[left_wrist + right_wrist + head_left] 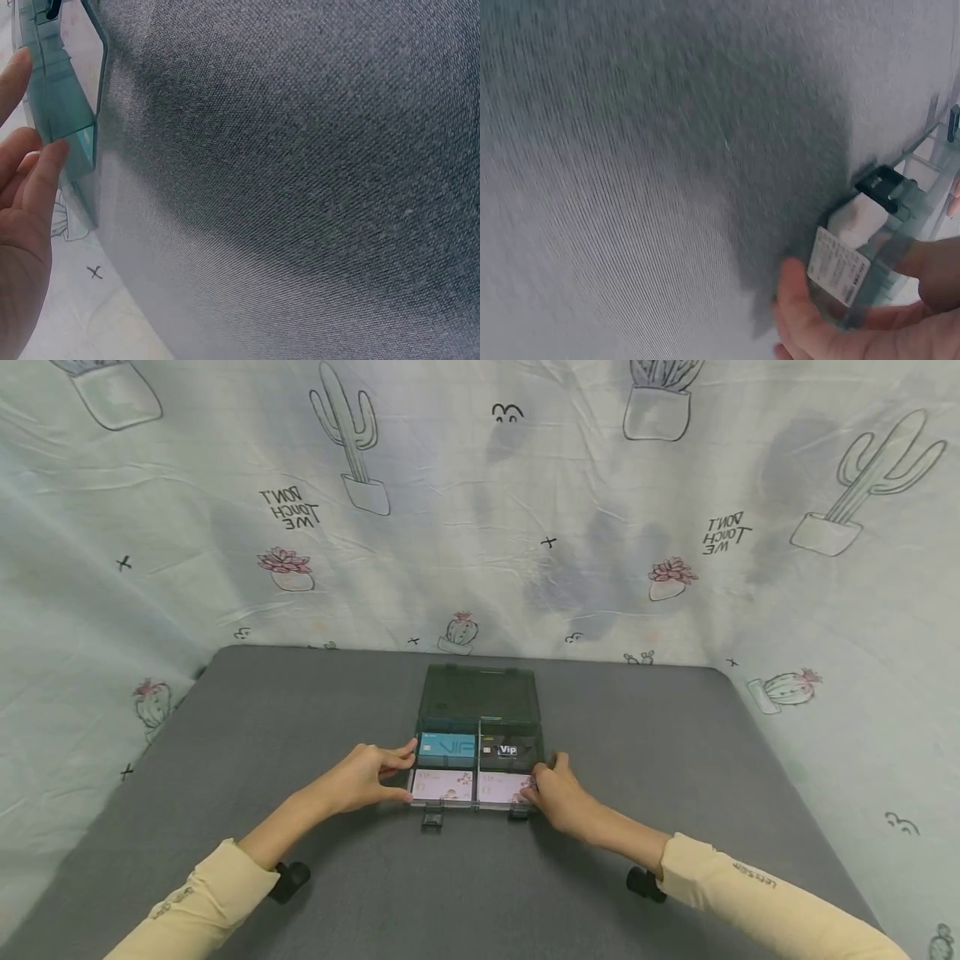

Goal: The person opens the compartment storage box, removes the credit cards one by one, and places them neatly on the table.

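A translucent dark green plastic card case (477,718) lies in the middle of the table in the head view, its lid (480,693) folded back away from me. Its compartments hold a blue card (447,748), a black card (507,751) and two pink cards (442,785). My left hand (365,779) grips the left side, thumb near the front corner. My right hand (561,795) grips the right front corner, its thumb over the rim. In the right wrist view, a printed label (838,265) and a white piece (859,220) show on the case's underside, near the right hand's fingers.
The grey table (300,693) extends around the case. Behind it hangs a pale curtain (465,485) with cactus drawings. Two latches hang from the case's front edge, the left latch (432,820) lowered. Black wrist devices (291,882) sit beneath both forearms.
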The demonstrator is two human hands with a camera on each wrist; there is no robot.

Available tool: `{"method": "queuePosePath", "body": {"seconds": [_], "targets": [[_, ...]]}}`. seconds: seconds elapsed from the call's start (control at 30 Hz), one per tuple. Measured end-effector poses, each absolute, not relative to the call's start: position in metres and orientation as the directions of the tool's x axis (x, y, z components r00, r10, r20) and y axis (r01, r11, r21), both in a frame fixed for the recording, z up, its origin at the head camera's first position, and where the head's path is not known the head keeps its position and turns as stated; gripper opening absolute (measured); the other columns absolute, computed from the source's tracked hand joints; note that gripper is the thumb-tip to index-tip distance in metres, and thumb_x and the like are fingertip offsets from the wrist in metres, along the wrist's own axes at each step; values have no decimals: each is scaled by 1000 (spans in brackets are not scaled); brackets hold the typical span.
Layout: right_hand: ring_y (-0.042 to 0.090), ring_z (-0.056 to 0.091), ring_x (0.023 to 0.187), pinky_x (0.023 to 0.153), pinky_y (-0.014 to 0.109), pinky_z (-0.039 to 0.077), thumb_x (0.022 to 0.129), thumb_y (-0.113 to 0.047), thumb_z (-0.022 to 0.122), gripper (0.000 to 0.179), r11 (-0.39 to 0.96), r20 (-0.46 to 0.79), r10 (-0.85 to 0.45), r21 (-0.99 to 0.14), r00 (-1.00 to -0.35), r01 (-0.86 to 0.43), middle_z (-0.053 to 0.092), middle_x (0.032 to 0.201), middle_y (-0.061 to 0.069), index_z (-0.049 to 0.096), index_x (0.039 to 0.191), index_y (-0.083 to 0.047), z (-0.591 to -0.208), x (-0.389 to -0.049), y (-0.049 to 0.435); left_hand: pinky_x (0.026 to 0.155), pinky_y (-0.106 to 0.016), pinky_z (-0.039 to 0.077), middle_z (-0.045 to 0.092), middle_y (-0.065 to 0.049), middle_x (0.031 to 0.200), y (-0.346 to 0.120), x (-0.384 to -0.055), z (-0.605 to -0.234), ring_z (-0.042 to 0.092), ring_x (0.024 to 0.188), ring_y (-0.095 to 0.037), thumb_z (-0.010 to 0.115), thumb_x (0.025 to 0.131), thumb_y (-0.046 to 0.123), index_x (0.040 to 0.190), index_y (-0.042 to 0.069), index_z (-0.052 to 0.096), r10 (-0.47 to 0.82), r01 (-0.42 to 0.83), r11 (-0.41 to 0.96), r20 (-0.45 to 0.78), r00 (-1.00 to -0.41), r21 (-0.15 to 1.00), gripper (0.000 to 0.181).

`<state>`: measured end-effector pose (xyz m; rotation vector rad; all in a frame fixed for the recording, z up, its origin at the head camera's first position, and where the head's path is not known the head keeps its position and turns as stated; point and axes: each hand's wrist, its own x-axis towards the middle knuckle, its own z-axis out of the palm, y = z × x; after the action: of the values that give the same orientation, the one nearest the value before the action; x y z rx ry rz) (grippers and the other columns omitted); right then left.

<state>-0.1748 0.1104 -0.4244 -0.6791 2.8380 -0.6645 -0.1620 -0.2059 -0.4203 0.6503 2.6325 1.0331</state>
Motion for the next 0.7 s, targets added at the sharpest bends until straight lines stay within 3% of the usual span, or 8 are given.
{"method": "queuePosePath", "body": {"seconds": [0.13,0.4,0.57,0.7], "targets": [[51,49,109,75,53,53,95,-12,62,20,808,-87,-465,-448,-881,-382,46,106,37,60,86,5,-421,-174,111,86,-34,55,37,-24,143,-205,-162,-419,53,118,-36,80,77,12,124,-11,57,484,321,659,-56,-873,680,57],[60,36,118,74,59,53,94,-9,63,18,818,-75,-428,-456,-901,-351,31,126,48,56,90,7,-421,-172,109,87,-33,55,37,-24,143,-205,-162,-421,53,118,-36,80,77,12,124,-11,57,484,321,645,-46,-874,693,57],[56,31,125,78,59,51,87,-9,72,19,801,30,-418,-460,-908,-384,26,138,42,58,81,1,-424,-170,112,88,-32,54,36,-24,144,-205,-162,-422,52,119,-35,80,77,12,125,-11,57,485,311,640,-56,-873,703,58],[46,37,114,79,52,48,81,-8,77,21,773,138,-423,-460,-896,-436,35,131,33,58,82,0,-427,-170,115,88,-32,54,36,-24,144,-206,-162,-422,53,118,-36,80,78,12,125,-11,57,488,314,640,-55,-871,701,57]]}}
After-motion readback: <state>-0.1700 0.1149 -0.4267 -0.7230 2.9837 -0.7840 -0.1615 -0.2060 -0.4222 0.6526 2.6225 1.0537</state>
